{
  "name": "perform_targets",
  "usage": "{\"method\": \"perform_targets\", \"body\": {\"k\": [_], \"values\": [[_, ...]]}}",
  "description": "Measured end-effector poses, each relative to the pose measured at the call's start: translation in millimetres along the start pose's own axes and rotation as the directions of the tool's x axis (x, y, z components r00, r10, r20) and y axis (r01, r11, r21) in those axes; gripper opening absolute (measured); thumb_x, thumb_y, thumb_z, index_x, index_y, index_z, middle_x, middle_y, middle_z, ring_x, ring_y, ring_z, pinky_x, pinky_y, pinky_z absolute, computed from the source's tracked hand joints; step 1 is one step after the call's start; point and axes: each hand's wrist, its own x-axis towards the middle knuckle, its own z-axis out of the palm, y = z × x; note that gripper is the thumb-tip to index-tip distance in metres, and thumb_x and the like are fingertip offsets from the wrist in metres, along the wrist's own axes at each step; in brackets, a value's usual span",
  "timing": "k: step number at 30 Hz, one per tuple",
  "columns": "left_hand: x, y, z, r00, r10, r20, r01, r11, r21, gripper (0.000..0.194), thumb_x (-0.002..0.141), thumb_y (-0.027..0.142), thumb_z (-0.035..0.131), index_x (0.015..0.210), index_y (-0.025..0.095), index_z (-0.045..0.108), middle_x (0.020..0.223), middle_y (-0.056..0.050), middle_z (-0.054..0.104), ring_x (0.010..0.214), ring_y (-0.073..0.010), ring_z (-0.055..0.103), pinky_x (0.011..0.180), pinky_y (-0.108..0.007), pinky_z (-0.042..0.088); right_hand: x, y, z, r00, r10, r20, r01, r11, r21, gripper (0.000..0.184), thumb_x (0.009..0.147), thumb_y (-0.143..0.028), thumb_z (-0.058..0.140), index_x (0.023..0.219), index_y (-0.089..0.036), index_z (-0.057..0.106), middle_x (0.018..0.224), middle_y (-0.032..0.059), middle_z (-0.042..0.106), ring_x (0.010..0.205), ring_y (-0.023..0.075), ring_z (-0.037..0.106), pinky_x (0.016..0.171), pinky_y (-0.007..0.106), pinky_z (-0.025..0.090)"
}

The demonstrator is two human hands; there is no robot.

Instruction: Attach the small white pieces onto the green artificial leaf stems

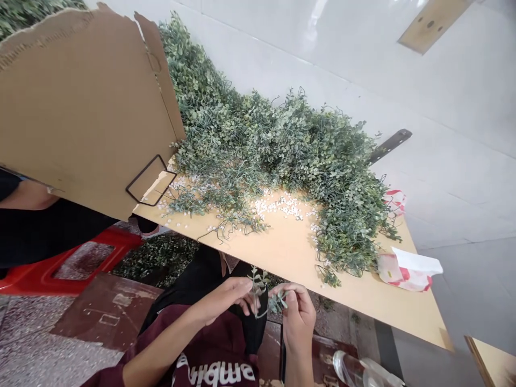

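Head view: left hand (pixel 229 298) and right hand (pixel 297 312) both pinch greenery (pixel 277 302) beside table (pixel 290 255); heap (pixel 282 140), white bits (pixel 288 204) thereon.

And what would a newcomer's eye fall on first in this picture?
Probably the big heap of green foliage along the far side of the table, with white pieces scattered before it. The large cardboard panel at upper left also stands out. At bottom centre, the left hand and right hand hold leafy greenery.

Left hand (pixel 226 299) and right hand (pixel 297 312) pinch green sprigs (pixel 277 303) beside a table (pixel 282 252) heaped with foliage (pixel 306 145)
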Motion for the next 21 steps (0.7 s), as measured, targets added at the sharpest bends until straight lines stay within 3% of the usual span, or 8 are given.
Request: {"method": "perform_targets", "body": {"k": [2,5,11,15,21], "values": [[2,2,-2.4,0.987,0.092,-0.135,-0.108,0.988,-0.113,0.043,0.087,0.053,0.062,0.091,0.010,0.065,0.086,-0.011,0.067,0.081,-0.0163,0.065,0.072,-0.025,0.050,5,-4,5,0.995,-0.010,0.095,0.023,0.990,-0.137,0.024,0.096,-0.037,0.055,0.089,-0.015,0.061,0.085,0.0076,0.065,0.080,0.0169,0.064,0.075,0.029,0.051],[1,9,-12.3,0.930,0.204,-0.305,-0.263,0.950,-0.168,0.034,0.083,0.044,0.071,0.087,0.011,0.064,0.085,-0.007,0.065,0.082,-0.0150,0.063,0.078,-0.025,0.051,12,-7,10,0.985,0.033,0.170,0.012,0.966,-0.258,0.028,0.096,-0.039,0.054,0.090,-0.014,0.065,0.089,0.0086,0.066,0.082,0.0165,0.063,0.076,0.027,0.050],[-9,12,-27.9,0.858,0.334,-0.389,-0.463,0.832,-0.306,0.027,0.080,0.036,0.076,0.089,0.014,0.064,0.085,-0.004,0.065,0.079,-0.0150,0.065,0.079,-0.028,0.054,29,6,11,0.963,0.137,0.231,-0.042,0.926,-0.374,0.034,0.094,-0.046,0.055,0.093,-0.013,0.065,0.084,0.0065,0.064,0.078,0.0153,0.059,0.074,0.024,0.047],[-14,7,-28.9,0.844,0.305,-0.441,-0.472,0.812,-0.343,0.028,0.074,0.029,0.081,0.092,0.016,0.064,0.089,-0.004,0.067,0.082,-0.0157,0.067,0.085,-0.031,0.055,47,10,9,0.933,0.204,0.295,-0.077,0.918,-0.390,0.038,0.093,-0.050,0.055,0.098,-0.013,0.063,0.080,0.0051,0.061,0.076,0.0153,0.058,0.072,0.024,0.046],[-21,6,-32.7,0.873,0.279,-0.401,-0.428,0.831,-0.355,0.045,0.069,0.025,0.085,0.110,0.019,0.066,0.111,-0.006,0.065,0.096,-0.0170,0.065,0.099,-0.034,0.050,68,2,11,0.907,0.240,0.346,-0.089,0.912,-0.400,0.041,0.093,-0.052,0.055,0.105,-0.013,0.061,0.087,0.0059,0.063,0.076,0.0156,0.061,0.073,0.026,0.048]]}}
